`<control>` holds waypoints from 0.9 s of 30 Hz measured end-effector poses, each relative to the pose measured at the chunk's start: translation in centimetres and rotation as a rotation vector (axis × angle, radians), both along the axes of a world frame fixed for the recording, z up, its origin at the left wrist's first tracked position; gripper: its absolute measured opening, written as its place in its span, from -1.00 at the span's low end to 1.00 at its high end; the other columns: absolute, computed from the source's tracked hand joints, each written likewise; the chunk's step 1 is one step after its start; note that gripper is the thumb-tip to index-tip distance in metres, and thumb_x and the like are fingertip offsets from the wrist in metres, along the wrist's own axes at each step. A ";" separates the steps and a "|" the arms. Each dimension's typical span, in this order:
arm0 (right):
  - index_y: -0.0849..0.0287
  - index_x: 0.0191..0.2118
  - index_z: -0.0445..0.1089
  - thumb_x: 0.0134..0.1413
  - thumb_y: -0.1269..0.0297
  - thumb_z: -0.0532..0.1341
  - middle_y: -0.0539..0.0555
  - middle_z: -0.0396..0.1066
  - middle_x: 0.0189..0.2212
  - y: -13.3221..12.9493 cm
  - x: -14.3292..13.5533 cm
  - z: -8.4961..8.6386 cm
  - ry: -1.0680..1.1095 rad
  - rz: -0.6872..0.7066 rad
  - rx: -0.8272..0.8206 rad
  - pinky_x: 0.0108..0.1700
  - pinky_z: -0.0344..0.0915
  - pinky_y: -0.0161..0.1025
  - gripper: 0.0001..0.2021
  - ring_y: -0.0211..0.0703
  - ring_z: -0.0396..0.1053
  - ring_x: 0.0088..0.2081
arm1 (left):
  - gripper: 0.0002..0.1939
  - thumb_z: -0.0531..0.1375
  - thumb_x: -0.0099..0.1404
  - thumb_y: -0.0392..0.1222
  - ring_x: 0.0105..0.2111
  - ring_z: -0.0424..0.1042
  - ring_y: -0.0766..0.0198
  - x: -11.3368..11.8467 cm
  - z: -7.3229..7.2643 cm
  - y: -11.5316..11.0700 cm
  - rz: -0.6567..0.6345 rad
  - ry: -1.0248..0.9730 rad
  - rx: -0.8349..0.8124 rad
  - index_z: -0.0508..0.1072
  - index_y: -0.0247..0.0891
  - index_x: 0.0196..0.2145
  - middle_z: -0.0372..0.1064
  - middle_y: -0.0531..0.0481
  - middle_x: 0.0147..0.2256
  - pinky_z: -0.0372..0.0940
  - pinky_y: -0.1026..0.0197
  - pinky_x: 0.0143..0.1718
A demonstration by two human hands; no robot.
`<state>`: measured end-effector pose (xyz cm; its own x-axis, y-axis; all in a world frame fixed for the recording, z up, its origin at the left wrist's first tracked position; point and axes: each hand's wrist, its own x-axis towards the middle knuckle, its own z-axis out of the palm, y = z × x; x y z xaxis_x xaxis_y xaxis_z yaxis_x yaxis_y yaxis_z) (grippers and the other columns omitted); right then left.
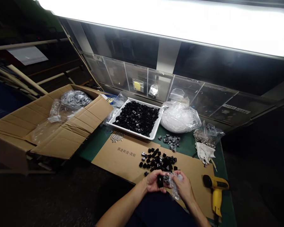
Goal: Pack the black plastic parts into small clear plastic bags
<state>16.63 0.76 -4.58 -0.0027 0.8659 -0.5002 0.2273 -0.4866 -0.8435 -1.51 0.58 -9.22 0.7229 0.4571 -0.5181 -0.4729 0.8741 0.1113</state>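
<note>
Near the front edge of the bench, my left hand [153, 182] is curled round a small black part [160, 181]. Close against it on the right, my right hand [183, 186] grips a crumpled clear plastic bag [175, 189], whose lower end hangs down. Between the hands the bag meets the black part; its contents are too small to tell. Just beyond my hands, many loose black parts [163, 162] lie on a cardboard sheet [113, 157]. Small silvery balls [117, 136] sit at the sheet's upper left.
A white tray [152, 136] of black pieces stands behind, beside a large bag of white items [180, 117]. An open carton [78, 135] is at left. At right are a yellow heat gun [217, 192], white gloves [204, 153] and a bag of metal parts [207, 135].
</note>
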 end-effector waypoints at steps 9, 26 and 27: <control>0.25 -0.20 0.47 -0.01 0.08 0.19 0.12 0.56 -0.43 0.1 1.8 -1.2 -0.068 -0.004 -0.002 -0.36 0.34 -0.23 -0.65 -0.06 0.46 -0.43 | -0.75 0.27 0.15 -0.10 -0.33 0.58 0.07 1.6 -0.7 0.8 -0.052 0.053 -0.012 0.45 -0.31 -0.25 0.51 -0.11 -0.32 0.49 0.17 -0.49; 0.13 -0.51 0.25 0.11 0.14 0.10 -0.08 0.17 -0.60 0.3 4.2 1.4 0.011 0.093 0.097 -0.43 0.10 -0.29 -0.76 -0.23 0.12 -0.50 | -0.72 0.16 0.29 0.02 -0.41 0.46 0.31 4.9 -4.2 4.9 -0.224 0.527 0.144 0.42 -0.25 -0.19 0.43 -0.03 -0.32 0.39 0.32 -0.49; 0.13 -0.50 0.26 0.12 0.09 0.11 -0.08 0.17 -0.59 0.2 4.5 1.5 0.034 0.100 0.091 -0.42 0.11 -0.29 -0.73 -0.23 0.13 -0.50 | -0.72 0.16 0.31 0.01 -0.41 0.46 0.32 4.7 -4.6 6.0 -0.242 0.612 0.180 0.41 -0.25 -0.17 0.43 -0.03 -0.30 0.39 0.31 -0.47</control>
<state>21.13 1.01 -3.07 -0.1073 0.9020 -0.4181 0.2413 -0.3844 -0.8911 3.18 6.56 -13.77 0.4163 0.4366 -0.7975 -0.0717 0.8902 0.4499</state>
